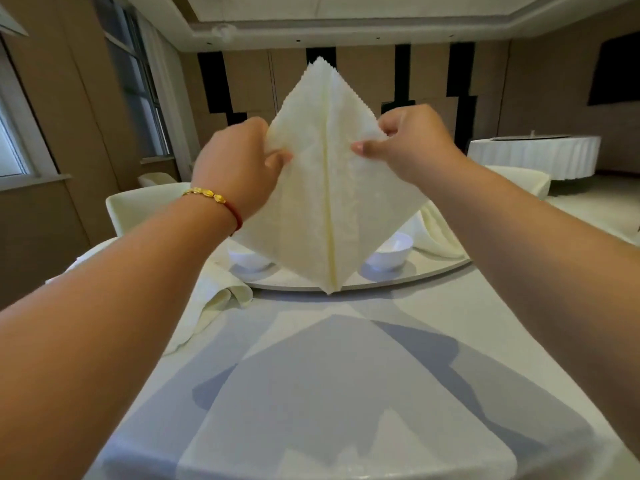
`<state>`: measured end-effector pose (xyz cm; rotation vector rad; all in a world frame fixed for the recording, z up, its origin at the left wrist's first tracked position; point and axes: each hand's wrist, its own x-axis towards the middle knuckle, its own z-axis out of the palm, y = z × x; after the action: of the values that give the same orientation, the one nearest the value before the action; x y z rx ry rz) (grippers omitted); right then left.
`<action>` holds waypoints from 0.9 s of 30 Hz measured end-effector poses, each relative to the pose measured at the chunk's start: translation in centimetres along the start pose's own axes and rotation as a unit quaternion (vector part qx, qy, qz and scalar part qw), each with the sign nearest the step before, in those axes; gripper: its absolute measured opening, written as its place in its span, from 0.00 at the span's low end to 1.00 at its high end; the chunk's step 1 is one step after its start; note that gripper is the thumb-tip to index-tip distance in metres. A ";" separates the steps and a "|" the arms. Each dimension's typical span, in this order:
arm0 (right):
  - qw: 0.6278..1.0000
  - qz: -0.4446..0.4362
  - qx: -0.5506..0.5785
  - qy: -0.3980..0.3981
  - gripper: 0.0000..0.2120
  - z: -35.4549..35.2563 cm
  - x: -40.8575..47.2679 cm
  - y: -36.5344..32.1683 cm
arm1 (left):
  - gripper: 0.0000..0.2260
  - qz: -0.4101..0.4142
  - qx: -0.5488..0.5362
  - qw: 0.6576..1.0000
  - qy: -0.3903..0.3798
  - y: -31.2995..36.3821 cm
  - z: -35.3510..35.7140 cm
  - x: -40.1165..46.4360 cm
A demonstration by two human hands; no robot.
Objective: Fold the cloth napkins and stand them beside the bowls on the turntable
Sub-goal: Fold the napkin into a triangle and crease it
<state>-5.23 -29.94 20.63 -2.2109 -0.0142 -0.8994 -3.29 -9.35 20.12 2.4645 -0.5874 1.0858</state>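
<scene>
A cream cloth napkin (329, 188), folded into a diamond with a centre crease, hangs in the air above the table. My left hand (239, 168) pinches its left edge and my right hand (408, 140) pinches its right edge. Its lower tip points down near the rim of the turntable (381, 280). Two white bowls stand on the turntable: one (249, 259) at the left, partly behind the napkin, and one (393, 252) at the right.
Loose cream napkins lie at the left (221, 299) and at the right (440, 237) of the turntable. White-covered chairs (138, 206) stand behind the table. Another clothed round table (533, 154) is at the far right.
</scene>
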 end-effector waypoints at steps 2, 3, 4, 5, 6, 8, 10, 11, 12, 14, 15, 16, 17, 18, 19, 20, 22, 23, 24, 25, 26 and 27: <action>1.000 -0.007 -0.013 -0.009 0.24 -1.2 -1.5 -0.3 | 0.11 0.010 -0.007 1.000 -0.010 0.6 -1.0 -1.3; 0.999 -0.006 -0.022 -0.023 0.24 -1.7 -2.6 -0.4 | 0.11 0.008 -0.018 0.999 -0.026 0.8 -1.3 -2.3; 0.998 -0.001 -0.033 -0.047 0.21 -1.9 -3.9 -0.4 | 0.11 0.004 -0.032 0.998 -0.052 0.8 -1.4 -3.4; 0.996 0.011 -0.043 -0.076 0.17 -2.2 -5.2 -0.3 | 0.10 -0.004 -0.051 0.995 -0.085 0.7 -1.3 -4.6; 0.992 0.028 -0.054 -0.109 0.13 -2.3 -6.6 -0.1 | 0.08 -0.015 -0.072 0.990 -0.124 0.6 -1.2 -5.9; 0.979 0.066 -0.085 -0.173 0.18 -2.3 -9.5 0.7 | 0.09 -0.043 -0.102 0.974 -0.198 0.3 -0.7 -8.5; 0.962 0.092 -0.106 -0.236 0.19 -1.9 -12.0 1.9 | 0.11 -0.065 -0.112 0.953 -0.275 -0.1 0.3 -11.0; 0.954 0.098 -0.109 -0.263 0.19 -1.6 -13.1 2.7 | 0.12 -0.076 -0.120 0.938 -0.317 -0.1 0.8 -12.3; 0.948 0.101 -0.109 -0.283 0.20 -1.2 -14.2 3.5 | 0.12 -0.090 -0.127 0.920 -0.359 -0.2 1.3 -13.4; 0.935 0.093 -0.142 -0.313 0.24 -0.4 -16.1 5.0 | 0.15 -0.111 -0.112 0.889 -0.429 0.0 2.3 -15.7; 0.925 0.081 -0.173 -0.329 0.25 0.0 -17.1 5.8 | 0.16 -0.111 -0.096 0.880 -0.452 0.2 2.8 -16.7; 0.914 0.071 -0.204 -0.344 0.25 0.4 -18.1 6.5 | 0.17 -0.109 -0.082 0.874 -0.466 0.4 3.2 -17.6; 0.904 0.063 -0.228 -0.356 0.25 0.8 -18.9 7.1 | 0.17 -0.106 -0.073 0.871 -0.474 0.6 3.5 -18.3; 0.898 0.064 -0.239 -0.364 0.24 1.0 -19.6 7.6 | 0.18 -0.101 -0.063 0.871 -0.477 0.9 3.7 -18.8; 0.897 0.067 -0.241 -0.364 0.23 1.2 -20.1 7.9 | 0.19 -0.093 -0.051 0.874 -0.474 1.1 3.9 -19.1; 0.899 0.072 -0.241 -0.359 0.22 1.3 -20.4 8.1 | 0.20 -0.085 -0.040 0.880 -0.466 1.1 4.1 -19.2; 0.900 0.073 -0.251 -0.348 0.20 1.6 -20.4 8.2 | 0.20 -0.082 -0.033 0.883 -0.460 1.0 4.4 -19.0; 0.898 0.073 -0.260 -0.347 0.20 1.7 -20.2 8.1 | 0.19 -0.084 -0.035 0.882 -0.462 0.8 4.6 -18.7; 0.896 0.074 -0.269 -0.346 0.20 1.9 -20.0 8.1 | 0.19 -0.087 -0.037 0.880 -0.465 0.7 4.8 -18.4; 0.895 0.075 -0.276 -0.343 0.21 2.0 -19.6 8.0 | 0.19 -0.093 -0.040 0.878 -0.467 0.5 5.1 -18.1; 0.894 0.075 -0.282 -0.340 0.21 2.2 -19.2 8.1 | 0.18 -0.105 -0.045 0.876 -0.468 0.4 5.4 -17.7; 0.894 0.076 -0.286 -0.336 0.21 2.4 -18.8 8.1 | 0.17 -0.122 -0.049 0.873 -0.469 0.2 5.8 -17.4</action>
<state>-15.80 -29.66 2.96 -2.9240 0.1072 0.0077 -10.56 -8.57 3.33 2.7544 -0.5271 -0.3090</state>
